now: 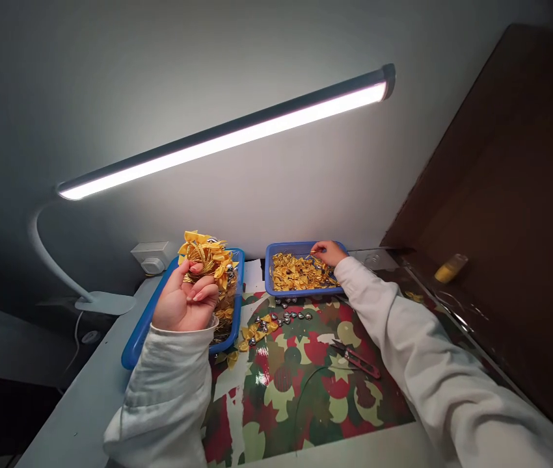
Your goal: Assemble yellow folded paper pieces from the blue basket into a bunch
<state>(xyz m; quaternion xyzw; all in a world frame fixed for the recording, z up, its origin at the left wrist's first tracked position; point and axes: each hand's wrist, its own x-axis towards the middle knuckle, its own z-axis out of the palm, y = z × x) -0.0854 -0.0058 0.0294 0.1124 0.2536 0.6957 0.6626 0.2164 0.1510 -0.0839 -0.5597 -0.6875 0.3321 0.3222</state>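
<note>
My left hand [186, 302] is closed around a bundle of gold cords with yellow ribbon bows [205, 250], raised in front of a blue tray [240, 292]. More gold pieces lie in that tray, partly hidden by my hand and sleeve. At the far right corner of a second blue tray [306, 294], my right hand [330, 252] has its thumb and fingers pinched together over a heap of gold bows [296, 273]. A thin gold bit seems to show at its fingertips, too small to name surely.
Silver heart-shaped beads [289, 318] and yellow bows [258, 330] lie on the camouflage-patterned mat [281, 390]. Red-handled thread snips [357, 361] rest near my right forearm. Overhead hangs a lit lamp bar [228, 146]; its base [105, 303] stands at left. A brown panel [511, 214] borders the right.
</note>
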